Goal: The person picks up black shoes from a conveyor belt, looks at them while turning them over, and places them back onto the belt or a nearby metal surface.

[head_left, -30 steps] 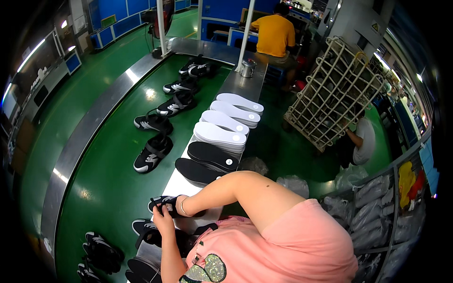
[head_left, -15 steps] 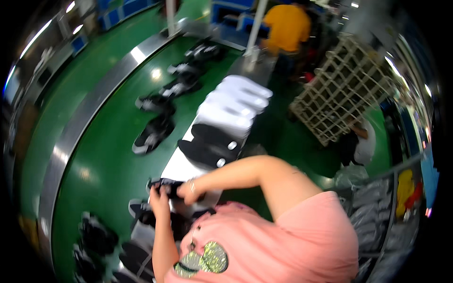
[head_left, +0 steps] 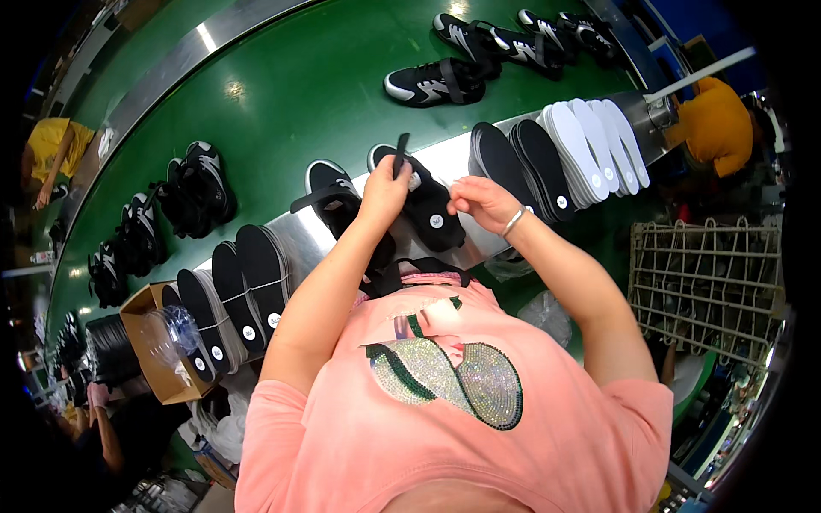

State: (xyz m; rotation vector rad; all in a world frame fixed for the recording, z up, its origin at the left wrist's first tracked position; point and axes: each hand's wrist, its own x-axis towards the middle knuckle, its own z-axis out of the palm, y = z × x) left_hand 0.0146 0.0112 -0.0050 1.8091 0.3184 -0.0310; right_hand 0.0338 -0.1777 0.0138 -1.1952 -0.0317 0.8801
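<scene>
A black shoe [head_left: 432, 201] with a silver toe stands on the metal ledge before me, its heel toward my body. Inside its opening shows a black insole with a round white sticker. My left hand [head_left: 385, 190] is closed on the shoe's black strap [head_left: 402, 152], whose free end sticks up past the fingers. Just right of the shoe is my right hand [head_left: 484, 203], its fingers curled together; whether something small is pinched in them is unclear. A matching black shoe [head_left: 329, 190] stands to the left, strap hanging open, partly hidden by my left forearm.
Black insoles [head_left: 540, 162] and white insoles [head_left: 575, 150] lie in stacks to the right; tied black insoles [head_left: 261, 269] lie left, beside a cardboard box [head_left: 141, 329]. More shoes [head_left: 436, 83] sit on the green belt [head_left: 299, 103]. A wire rack [head_left: 701, 282] stands right. Other people work nearby.
The view has turned and come closer over the ledge. My hands, close together on a dark shoe before, are now apart, the right one off to the shoe's right side.
</scene>
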